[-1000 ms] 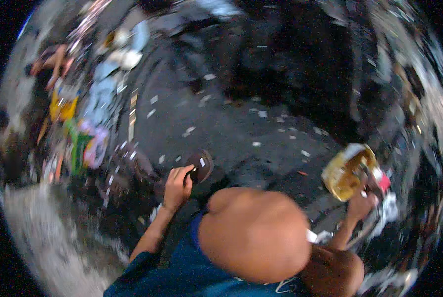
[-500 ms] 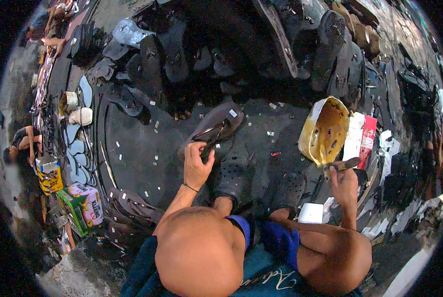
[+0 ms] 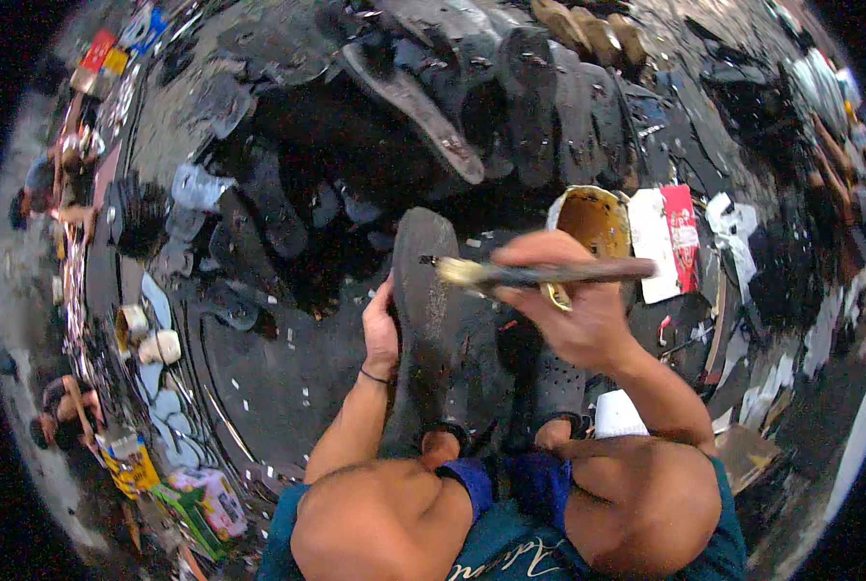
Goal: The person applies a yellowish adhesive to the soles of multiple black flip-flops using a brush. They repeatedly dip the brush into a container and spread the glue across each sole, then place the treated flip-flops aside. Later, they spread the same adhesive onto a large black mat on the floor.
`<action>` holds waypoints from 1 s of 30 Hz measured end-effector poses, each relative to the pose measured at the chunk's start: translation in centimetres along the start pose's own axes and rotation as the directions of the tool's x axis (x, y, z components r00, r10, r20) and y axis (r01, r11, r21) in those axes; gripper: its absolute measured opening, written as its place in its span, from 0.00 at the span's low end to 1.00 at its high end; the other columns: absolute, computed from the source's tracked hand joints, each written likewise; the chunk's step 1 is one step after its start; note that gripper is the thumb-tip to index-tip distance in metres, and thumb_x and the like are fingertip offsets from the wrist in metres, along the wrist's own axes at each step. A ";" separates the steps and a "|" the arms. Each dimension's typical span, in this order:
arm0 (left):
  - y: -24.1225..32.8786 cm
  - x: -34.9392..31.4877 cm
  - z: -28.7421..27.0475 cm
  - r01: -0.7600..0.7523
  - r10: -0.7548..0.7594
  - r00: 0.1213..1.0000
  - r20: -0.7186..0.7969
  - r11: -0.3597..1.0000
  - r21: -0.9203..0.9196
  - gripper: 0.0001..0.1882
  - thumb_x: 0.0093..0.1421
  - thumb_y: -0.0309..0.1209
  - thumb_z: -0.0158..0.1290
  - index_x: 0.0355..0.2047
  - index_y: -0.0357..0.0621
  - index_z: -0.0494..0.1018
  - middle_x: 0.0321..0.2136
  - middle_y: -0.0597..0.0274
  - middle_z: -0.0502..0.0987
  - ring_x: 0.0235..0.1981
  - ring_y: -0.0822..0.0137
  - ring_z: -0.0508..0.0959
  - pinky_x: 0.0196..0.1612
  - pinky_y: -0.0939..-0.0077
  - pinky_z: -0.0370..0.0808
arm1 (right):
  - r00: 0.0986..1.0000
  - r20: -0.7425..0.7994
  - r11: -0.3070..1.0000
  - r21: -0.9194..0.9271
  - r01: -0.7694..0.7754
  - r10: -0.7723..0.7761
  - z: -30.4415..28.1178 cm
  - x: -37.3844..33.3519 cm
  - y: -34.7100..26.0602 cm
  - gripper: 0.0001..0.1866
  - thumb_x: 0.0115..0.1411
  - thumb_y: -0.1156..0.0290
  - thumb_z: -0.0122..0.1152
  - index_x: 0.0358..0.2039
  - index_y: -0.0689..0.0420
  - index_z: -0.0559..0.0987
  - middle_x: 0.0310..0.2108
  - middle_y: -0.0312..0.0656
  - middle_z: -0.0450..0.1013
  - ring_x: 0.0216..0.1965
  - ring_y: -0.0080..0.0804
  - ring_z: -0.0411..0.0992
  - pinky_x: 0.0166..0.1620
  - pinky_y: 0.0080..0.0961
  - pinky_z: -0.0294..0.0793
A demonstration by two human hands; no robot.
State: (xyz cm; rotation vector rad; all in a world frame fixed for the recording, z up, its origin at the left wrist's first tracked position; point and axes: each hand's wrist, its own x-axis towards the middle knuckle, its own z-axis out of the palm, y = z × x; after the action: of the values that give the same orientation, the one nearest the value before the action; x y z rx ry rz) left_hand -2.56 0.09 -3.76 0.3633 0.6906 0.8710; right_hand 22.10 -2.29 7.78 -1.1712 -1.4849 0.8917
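My left hand (image 3: 381,329) grips a dark flip-flop (image 3: 425,320) by its left edge. The flip-flop is held up lengthwise with its grey, speckled underside toward me. In my right hand (image 3: 578,315) is a paintbrush (image 3: 520,274) with pale bristles and a dark handle. It lies sideways over the upper part of the sole; I cannot tell whether the dark bristle tip touches it. Behind my right hand stands a cut-open yellowish container (image 3: 598,218) with brown-yellow residue inside, partly covered by that hand.
A white and red carton piece (image 3: 667,242) lies right of the container. Piles of dark soles (image 3: 528,107) fill the far side. Blue-grey sole pieces (image 3: 167,412) lie left. Near my right knee sits a white object (image 3: 620,414). A dark clog (image 3: 561,385) is on my foot.
My left hand has lifted the flip-flop off the ground and turned its underside up. My right hand has brought the brush left from the container to the sole. The view has shifted.
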 end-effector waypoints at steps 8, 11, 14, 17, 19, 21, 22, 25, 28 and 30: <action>1.0 -1.9 4.9 -0.011 0.012 0.999 0.045 1.000 -0.024 0.27 0.69 0.44 0.35 0.57 0.38 0.68 0.51 0.51 0.76 0.48 0.55 0.78 0.52 0.59 0.76 | 0.961 -0.016 0.933 -0.242 0.265 -0.277 2.9 2.6 0.5 0.13 0.53 0.77 0.67 0.40 0.55 0.81 0.37 0.44 0.79 0.41 0.40 0.78 0.45 0.34 0.74; 1.1 -2.9 6.6 -0.001 0.009 0.998 0.055 0.989 -0.145 0.32 0.67 0.51 0.34 0.59 0.38 0.66 0.54 0.49 0.74 0.52 0.51 0.76 0.55 0.58 0.75 | 0.987 -0.156 0.983 -0.168 -0.070 0.044 -1.0 5.6 2.7 0.10 0.56 0.76 0.64 0.40 0.60 0.79 0.35 0.47 0.79 0.37 0.45 0.79 0.42 0.36 0.77; 1.2 -1.6 5.2 -0.038 0.053 0.991 0.120 0.991 -0.125 0.37 0.65 0.54 0.33 0.63 0.36 0.62 0.58 0.44 0.69 0.56 0.48 0.73 0.59 0.52 0.71 | 0.990 -0.125 0.997 -0.050 0.063 -0.069 0.4 2.9 1.4 0.13 0.54 0.78 0.66 0.41 0.56 0.80 0.38 0.43 0.79 0.40 0.42 0.78 0.46 0.35 0.75; 1.8 -0.6 7.7 -0.025 0.051 0.982 0.182 0.990 -0.141 0.36 0.66 0.53 0.34 0.63 0.37 0.61 0.59 0.45 0.69 0.57 0.50 0.72 0.61 0.52 0.68 | 0.976 0.103 0.971 -0.119 0.206 -0.194 1.9 -1.7 -0.5 0.17 0.50 0.79 0.67 0.42 0.51 0.79 0.40 0.41 0.78 0.43 0.40 0.76 0.48 0.36 0.72; 0.8 -2.0 4.6 -0.172 0.179 0.978 0.105 0.983 -0.070 0.33 0.66 0.51 0.36 0.62 0.38 0.63 0.57 0.48 0.70 0.56 0.54 0.73 0.61 0.57 0.69 | 0.965 0.108 0.964 -0.096 0.248 -0.237 3.2 -1.3 -2.0 0.17 0.50 0.78 0.67 0.41 0.52 0.78 0.39 0.42 0.77 0.43 0.40 0.76 0.47 0.37 0.72; -0.6 -2.3 4.8 -0.011 0.007 0.999 -0.049 0.997 -0.075 0.33 0.66 0.50 0.36 0.62 0.38 0.63 0.58 0.48 0.70 0.56 0.56 0.73 0.60 0.58 0.70 | 0.978 -0.061 0.945 -0.276 0.175 -0.199 1.7 3.8 -1.0 0.14 0.53 0.74 0.66 0.42 0.55 0.79 0.35 0.44 0.78 0.38 0.40 0.77 0.43 0.36 0.74; -0.2 -1.8 6.0 -0.010 0.009 1.000 0.006 0.977 0.212 0.33 0.66 0.50 0.36 0.63 0.39 0.63 0.58 0.48 0.69 0.57 0.54 0.73 0.59 0.57 0.71 | 0.989 -0.147 0.953 -0.300 -0.031 -0.014 -0.3 5.7 1.3 0.11 0.58 0.72 0.65 0.42 0.59 0.78 0.33 0.43 0.78 0.34 0.37 0.77 0.39 0.32 0.75; 1.0 -2.8 9.0 -0.101 0.107 0.990 0.093 0.992 -0.070 0.34 0.66 0.50 0.36 0.63 0.39 0.61 0.59 0.46 0.69 0.57 0.52 0.72 0.59 0.54 0.72 | 0.981 -0.155 0.993 0.034 -0.115 0.119 -2.0 5.7 1.6 0.10 0.61 0.69 0.63 0.41 0.60 0.79 0.33 0.48 0.78 0.34 0.36 0.79 0.37 0.31 0.76; 0.7 -2.7 7.4 -0.097 0.098 0.995 0.020 0.994 -0.057 0.35 0.66 0.51 0.36 0.64 0.38 0.60 0.60 0.46 0.68 0.57 0.50 0.72 0.59 0.53 0.71 | 0.984 -0.170 0.997 0.052 0.055 -0.046 -1.1 4.6 1.3 0.11 0.58 0.70 0.65 0.41 0.59 0.80 0.34 0.51 0.79 0.36 0.42 0.80 0.40 0.33 0.77; 1.5 -2.6 4.9 -0.102 0.102 0.995 0.001 0.993 -0.056 0.35 0.66 0.51 0.36 0.63 0.36 0.60 0.60 0.46 0.68 0.57 0.50 0.73 0.60 0.53 0.71 | 0.979 -0.203 0.991 -0.125 -0.037 0.011 -2.2 6.5 3.3 0.12 0.57 0.71 0.66 0.41 0.59 0.80 0.36 0.49 0.79 0.38 0.42 0.80 0.41 0.32 0.77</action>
State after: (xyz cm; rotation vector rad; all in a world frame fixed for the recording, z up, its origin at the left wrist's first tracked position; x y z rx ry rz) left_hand -1.26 -1.18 1.76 0.3528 0.6470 0.9840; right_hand 24.78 4.72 6.87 -1.3359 -1.3806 0.6791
